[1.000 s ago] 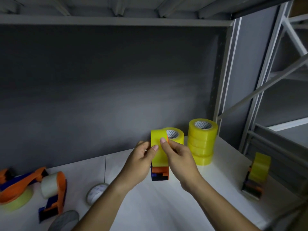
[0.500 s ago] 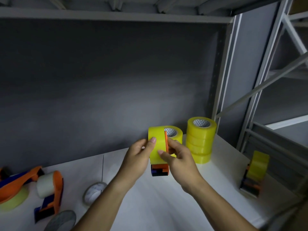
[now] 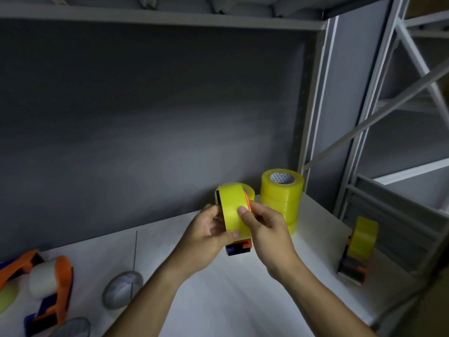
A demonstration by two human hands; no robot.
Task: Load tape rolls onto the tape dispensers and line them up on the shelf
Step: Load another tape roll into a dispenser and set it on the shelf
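Note:
A yellow tape roll (image 3: 232, 205) sits on an orange and blue dispenser (image 3: 239, 248), held above the white shelf (image 3: 230, 300). My left hand (image 3: 206, 235) grips the roll from the left, thumb across its lower face. My right hand (image 3: 263, 227) holds the right side, thumb pressed on the roll's face. A stack of yellow rolls (image 3: 281, 198) stands just behind to the right. One loaded dispenser (image 3: 358, 249) stands at the shelf's right edge. Another dispenser with a whitish roll (image 3: 49, 290) lies at the left.
An orange dispenser (image 3: 17, 266) and a pale yellow roll (image 3: 7, 296) lie at the far left. Two grey-cored clear rolls (image 3: 122, 289) (image 3: 71, 327) lie flat near the front left. A grey back wall and metal uprights (image 3: 313, 105) close in the shelf bay.
The roll and dispenser have turned in my hands. My left thumb has slid from the top of the roll to its lower face, and my right thumb now presses its face.

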